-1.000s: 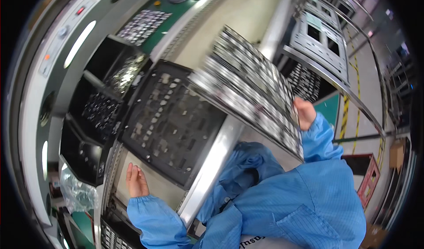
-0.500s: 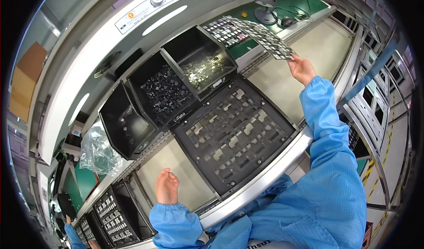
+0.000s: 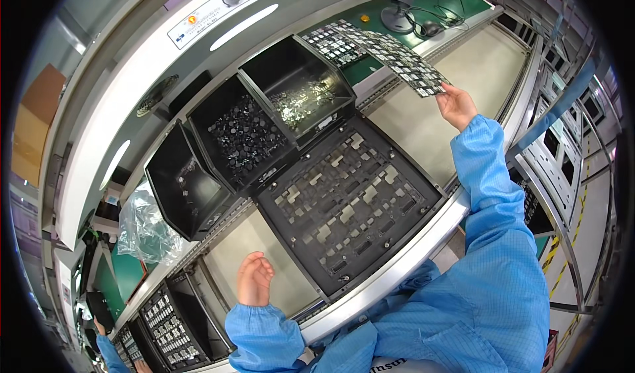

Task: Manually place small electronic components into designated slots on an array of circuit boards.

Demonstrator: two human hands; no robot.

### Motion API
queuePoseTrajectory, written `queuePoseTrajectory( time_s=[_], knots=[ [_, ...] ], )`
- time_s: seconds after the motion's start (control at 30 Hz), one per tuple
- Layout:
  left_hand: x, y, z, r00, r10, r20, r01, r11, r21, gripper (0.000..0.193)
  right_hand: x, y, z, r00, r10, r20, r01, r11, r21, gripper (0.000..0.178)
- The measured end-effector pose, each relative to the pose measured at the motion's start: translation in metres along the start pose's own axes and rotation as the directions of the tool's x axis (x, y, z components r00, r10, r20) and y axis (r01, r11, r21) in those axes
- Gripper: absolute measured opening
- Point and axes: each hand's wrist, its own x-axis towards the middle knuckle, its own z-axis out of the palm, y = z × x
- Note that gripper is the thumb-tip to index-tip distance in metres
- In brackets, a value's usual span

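My right hand (image 3: pixel 458 107) pinches the near corner of a circuit board panel (image 3: pixel 398 54), a thin sheet with a grid of small components. The panel is held tilted above the conveyor at the upper right, its far end by a similar gridded board (image 3: pixel 334 42) on the green mat. My left hand (image 3: pixel 254 280) hovers over the conveyor with loosely curled fingers and nothing in it. Between the hands lies a black fixture plate (image 3: pixel 305 240) with many shaped recesses and several screws; no board covers it.
Behind the plate stand three black bins: one with shiny metal pieces (image 3: pixel 301 105), one with dark round parts (image 3: pixel 243 135), one with few small parts (image 3: pixel 192 191). A clear plastic bag (image 3: pixel 147 224) and loaded trays (image 3: pixel 170 326) are at left. A scanner (image 3: pixel 398 5) stands far back.
The panel's near edge has shifted slightly right and down with my right hand. My left hand has moved a little to the right. The fixture plate stays in place.
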Motion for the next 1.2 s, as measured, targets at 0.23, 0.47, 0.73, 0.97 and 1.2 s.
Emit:
queuePoseTrajectory(
  time_s=[0.23,0.47,0.73,0.97,1.2],
  knots=[
    [-0.031,0.013,0.062,0.896,0.234,0.376,-0.327,0.923,0.204,0.055,-0.078,0.044,0.025,0.950,-0.013,0.312,0.011,1.000,0.008,0.020],
    [-0.044,0.008,0.151,0.679,0.368,0.635,-0.310,0.928,-0.207,0.075,-0.206,0.144,0.079,0.875,-0.165,0.456,0.317,0.906,-0.280,0.054],
    [-0.046,0.037,0.118,0.914,0.274,0.298,-0.182,0.936,-0.302,0.032,-0.199,0.112,0.069,0.748,0.232,0.622,0.185,0.827,-0.531,0.063],
    [-0.019,0.020,0.058,0.930,-0.007,0.368,0.063,0.988,-0.139,0.029,-0.193,0.092,0.065,0.860,0.263,0.437,0.102,0.751,-0.652,0.073],
    [-0.022,0.017,0.037,0.946,0.250,0.205,-0.298,0.921,0.252,0.044,-0.194,0.122,0.067,0.961,0.087,0.261,0.141,0.660,-0.738,0.064]
  ],
)
